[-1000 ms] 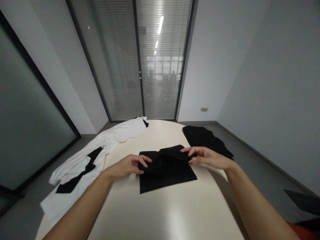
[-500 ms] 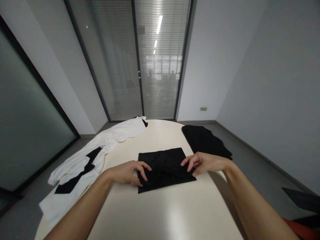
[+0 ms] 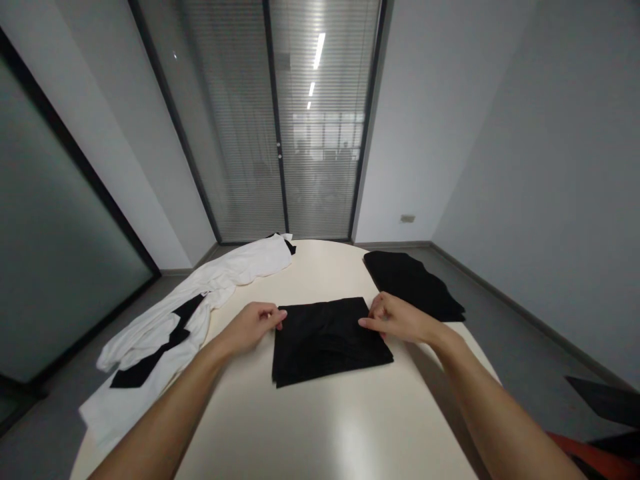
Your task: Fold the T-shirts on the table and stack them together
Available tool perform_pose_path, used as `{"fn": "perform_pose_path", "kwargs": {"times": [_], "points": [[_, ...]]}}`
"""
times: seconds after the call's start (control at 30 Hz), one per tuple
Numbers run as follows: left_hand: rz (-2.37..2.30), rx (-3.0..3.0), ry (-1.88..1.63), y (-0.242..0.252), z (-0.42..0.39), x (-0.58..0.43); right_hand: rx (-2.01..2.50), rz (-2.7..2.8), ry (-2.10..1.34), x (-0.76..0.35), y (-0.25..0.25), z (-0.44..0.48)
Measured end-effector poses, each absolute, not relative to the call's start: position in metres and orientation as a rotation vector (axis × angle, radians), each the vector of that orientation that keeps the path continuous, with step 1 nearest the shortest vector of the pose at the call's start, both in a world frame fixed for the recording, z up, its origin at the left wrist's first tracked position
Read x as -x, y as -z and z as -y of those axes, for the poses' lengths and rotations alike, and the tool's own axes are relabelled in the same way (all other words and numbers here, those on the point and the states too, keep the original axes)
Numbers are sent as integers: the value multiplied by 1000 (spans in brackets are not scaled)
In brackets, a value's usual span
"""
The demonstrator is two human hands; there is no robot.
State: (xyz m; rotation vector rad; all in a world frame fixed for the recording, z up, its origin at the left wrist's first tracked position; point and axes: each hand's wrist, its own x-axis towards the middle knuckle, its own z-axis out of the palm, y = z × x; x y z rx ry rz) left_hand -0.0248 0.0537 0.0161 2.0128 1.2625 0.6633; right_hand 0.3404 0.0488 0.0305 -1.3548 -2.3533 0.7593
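Note:
A folded black garment point(image 3: 327, 340) lies flat in the middle of a cream table point(image 3: 320, 427). My left hand point(image 3: 253, 325) rests at its far left corner, fingers curled and pinching the cloth edge. At the far right corner my right hand point(image 3: 395, 317) pinches the cloth too, with its fingers pressed together.
A pile of white clothes with black parts point(image 3: 180, 313) sprawls over the table's left side and hangs over the edge. Another black folded garment point(image 3: 413, 283) lies at the far right of the table. A red chair part point(image 3: 590, 453) shows at the lower right. Glass doors with blinds stand behind the table.
The raised fold of the black garment was brought down and laid flat. Both hands moved from its middle out to the far corners.

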Motion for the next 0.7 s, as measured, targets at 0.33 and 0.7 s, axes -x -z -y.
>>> {"fn": "perform_pose_path", "kwargs": {"times": [0.33, 0.7], "points": [[-1139, -2651, -558, 19, -31, -15, 1191, 2531, -428, -287, 0, -35], [-1194, -2657, -286, 20, -30, -12, 1386, 2606, -549, -285, 4, -35]]}}
